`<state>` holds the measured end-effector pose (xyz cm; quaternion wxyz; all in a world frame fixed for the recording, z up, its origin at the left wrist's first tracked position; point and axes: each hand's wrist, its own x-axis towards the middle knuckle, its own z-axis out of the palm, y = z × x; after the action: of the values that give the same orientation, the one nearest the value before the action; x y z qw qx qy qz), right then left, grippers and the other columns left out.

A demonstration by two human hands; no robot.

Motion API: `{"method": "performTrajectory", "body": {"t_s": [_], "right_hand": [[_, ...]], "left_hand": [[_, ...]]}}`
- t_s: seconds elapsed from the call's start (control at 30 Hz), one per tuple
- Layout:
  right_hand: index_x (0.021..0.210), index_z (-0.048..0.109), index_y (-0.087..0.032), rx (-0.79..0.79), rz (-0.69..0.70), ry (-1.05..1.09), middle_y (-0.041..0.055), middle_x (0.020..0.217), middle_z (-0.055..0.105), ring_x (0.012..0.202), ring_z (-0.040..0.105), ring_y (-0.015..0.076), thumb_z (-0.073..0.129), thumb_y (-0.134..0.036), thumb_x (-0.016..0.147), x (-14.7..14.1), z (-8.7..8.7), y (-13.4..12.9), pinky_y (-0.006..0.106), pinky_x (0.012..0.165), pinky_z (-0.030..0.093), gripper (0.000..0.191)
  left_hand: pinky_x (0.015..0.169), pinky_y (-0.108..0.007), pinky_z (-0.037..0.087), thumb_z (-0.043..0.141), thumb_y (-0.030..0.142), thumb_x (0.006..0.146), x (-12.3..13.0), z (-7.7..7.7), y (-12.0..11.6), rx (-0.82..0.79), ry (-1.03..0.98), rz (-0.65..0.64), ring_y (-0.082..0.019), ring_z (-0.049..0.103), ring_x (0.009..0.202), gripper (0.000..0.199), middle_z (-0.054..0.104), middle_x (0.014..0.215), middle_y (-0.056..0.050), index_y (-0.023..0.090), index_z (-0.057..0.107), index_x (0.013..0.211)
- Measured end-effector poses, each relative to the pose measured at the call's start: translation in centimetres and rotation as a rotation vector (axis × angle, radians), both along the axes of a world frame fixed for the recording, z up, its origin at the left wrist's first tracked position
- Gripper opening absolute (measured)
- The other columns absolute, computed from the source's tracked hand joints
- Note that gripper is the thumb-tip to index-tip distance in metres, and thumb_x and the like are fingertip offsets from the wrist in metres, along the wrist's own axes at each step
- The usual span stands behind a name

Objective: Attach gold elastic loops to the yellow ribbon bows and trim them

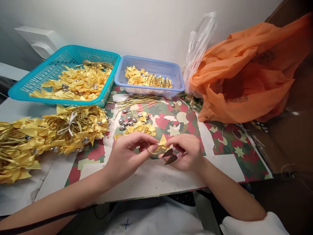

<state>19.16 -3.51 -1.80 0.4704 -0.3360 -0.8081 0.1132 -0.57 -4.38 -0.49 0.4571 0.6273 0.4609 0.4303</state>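
Observation:
Over the front of the table, my left hand (129, 151) pinches a gold cord (152, 152) bent into a loop. A yellow ribbon bow (162, 141) sits on that cord between my two hands. My right hand (192, 151) has its fingertips closed at the bow's right side and also carries small scissors (170, 156), their dark blades pointing left and down. Just beyond my left hand lie loose yellow ribbon bows (141, 129) and several silver bells (128, 121). Gold cords (137, 102) are spread behind them.
A teal basket (111, 85) and a blue basket (149, 90) along the wall hold yellow bows and gold cords. Tied bundles of bows with bells (70, 129) lie at left. An orange bag (244, 71) and a clear plastic bag (199, 45) stand at right. Patterned paper (168, 120) covers the table.

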Motion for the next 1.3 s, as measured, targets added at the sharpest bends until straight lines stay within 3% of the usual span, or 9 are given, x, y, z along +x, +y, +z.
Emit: {"method": "performTrajectory", "body": {"t_s": [0.13,0.37,0.53,0.67,0.73,0.9,1.07,1.17,1.3], "right_hand": [[0.076,0.06,-0.02,-0.068,-0.048,-0.054,-0.0043,0.053,0.06,0.043,0.047,0.0085,0.063,-0.031,0.084,-0.6,-0.6,-0.4,0.023,0.047,0.036,0.013],[0.077,0.06,-0.019,-0.185,0.077,0.035,-0.0034,0.057,0.061,0.045,0.047,0.0078,0.051,-0.016,0.083,-0.1,-0.9,-0.1,0.02,0.046,0.036,0.012],[0.073,0.059,-0.018,-0.495,0.141,0.101,-0.0056,0.055,0.052,0.047,0.04,0.0067,0.06,-0.018,0.079,0.1,-0.6,0.1,0.019,0.045,0.032,0.007],[0.065,0.057,-0.017,-0.699,0.175,0.181,-0.0065,0.052,0.044,0.047,0.031,0.0056,0.067,-0.028,0.081,0.3,0.0,0.6,0.019,0.044,0.028,0.022],[0.062,0.056,-0.016,-0.807,0.188,0.21,-0.0064,0.053,0.042,0.047,0.029,0.005,0.073,-0.033,0.077,0.5,0.3,0.9,0.019,0.043,0.026,0.028],[0.058,0.056,-0.016,-1.009,0.199,0.237,-0.0055,0.053,0.044,0.047,0.033,0.0048,0.081,-0.047,0.068,1.1,0.9,1.5,0.019,0.042,0.028,0.041],[0.065,0.061,-0.016,-1.022,0.219,0.323,-0.005,0.053,0.049,0.045,0.039,0.0056,0.081,-0.047,0.068,2.4,1.1,2.5,0.019,0.04,0.031,0.037],[0.066,0.062,-0.016,-1.037,0.189,0.371,-0.0052,0.053,0.05,0.043,0.041,0.0062,0.081,-0.046,0.067,3.3,0.9,2.9,0.019,0.039,0.033,0.035],[0.069,0.062,-0.018,-1.048,0.149,0.386,-0.0068,0.052,0.05,0.041,0.039,0.0057,0.081,-0.043,0.068,3.9,0.5,3.1,0.019,0.038,0.033,0.032]], "left_hand": [[0.056,-0.025,0.048,0.07,0.012,0.078,0.1,-0.2,-0.4,0.267,0.142,0.014,-0.013,0.06,0.056,0.012,0.075,0.069,-0.001,0.023,0.075,0.078],[0.055,-0.026,0.047,0.068,0.012,0.078,0.1,-0.2,-0.4,0.268,0.168,0.035,-0.013,0.058,0.053,0.014,0.074,0.069,0.0,0.025,0.074,0.078],[0.06,-0.026,0.051,0.07,0.015,0.078,0.1,-0.4,-0.1,0.096,0.015,0.006,-0.014,0.06,0.061,0.008,0.071,0.072,-0.002,0.02,0.072,0.084],[0.045,-0.02,0.045,0.082,0.026,0.072,-0.2,-0.2,0.2,-0.197,-0.302,-0.153,-0.006,0.051,0.049,0.04,0.068,0.087,-0.003,0.022,0.065,0.108],[0.038,-0.017,0.038,0.082,0.031,0.074,-0.4,-0.2,0.3,-0.329,-0.427,-0.255,-0.004,0.047,0.043,0.052,0.064,0.081,0.001,0.026,0.057,0.119],[0.035,-0.015,0.038,0.076,0.032,0.082,-0.6,-0.2,0.2,-0.5,-0.445,-0.398,-0.006,0.048,0.039,0.072,0.054,0.065,0.006,0.031,0.038,0.143],[0.041,-0.021,0.052,0.075,0.03,0.082,-0.8,0.0,0.1,-0.576,-0.52,-0.525,-0.014,0.068,0.057,0.092,0.067,0.112,-0.012,0.041,0.019,0.155],[0.05,-0.024,0.058,0.074,0.025,0.082,-1.0,0.2,0.1,-0.619,-0.537,-0.655,-0.02,0.074,0.074,0.104,0.054,0.143,-0.017,0.052,0.005,0.154],[0.053,-0.026,0.06,0.075,0.024,0.08,-1.2,0.2,0.1,-0.643,-0.58,-0.778,-0.025,0.076,0.09,0.113,0.031,0.162,-0.015,0.059,-0.008,0.15]]}}
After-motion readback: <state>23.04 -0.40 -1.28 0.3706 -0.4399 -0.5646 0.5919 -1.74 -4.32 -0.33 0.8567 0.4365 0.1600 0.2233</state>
